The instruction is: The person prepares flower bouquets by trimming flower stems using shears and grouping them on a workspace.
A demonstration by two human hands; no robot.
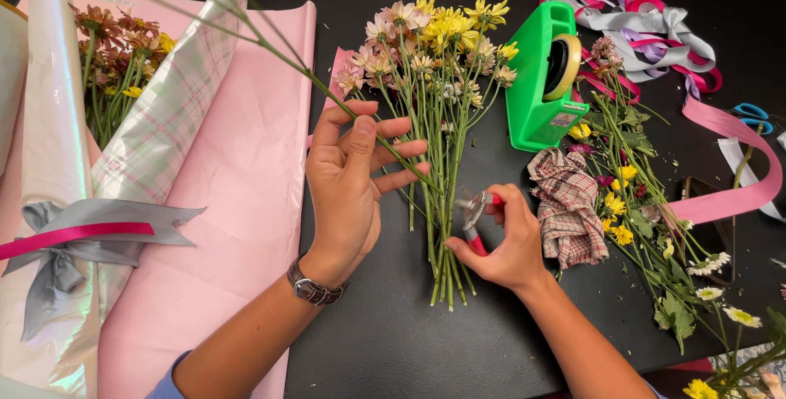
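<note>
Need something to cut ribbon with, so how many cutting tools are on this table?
2: red-handled snips in the right hand over the stems, and blue scissors at the right edge. Ribbons may hide others.

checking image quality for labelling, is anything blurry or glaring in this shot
Head view: even, soft light; the stem end at top left is out of focus, near the lens; mild sheen on the pearly cellophane wrap and glossy green tape dispenser; left hand, right hand and red-handled snips sharp.

left hand (354, 178) pinches a green stem (270, 45) (long, slanting); right hand (503, 243) grips red-handled shears (475, 217).
</note>
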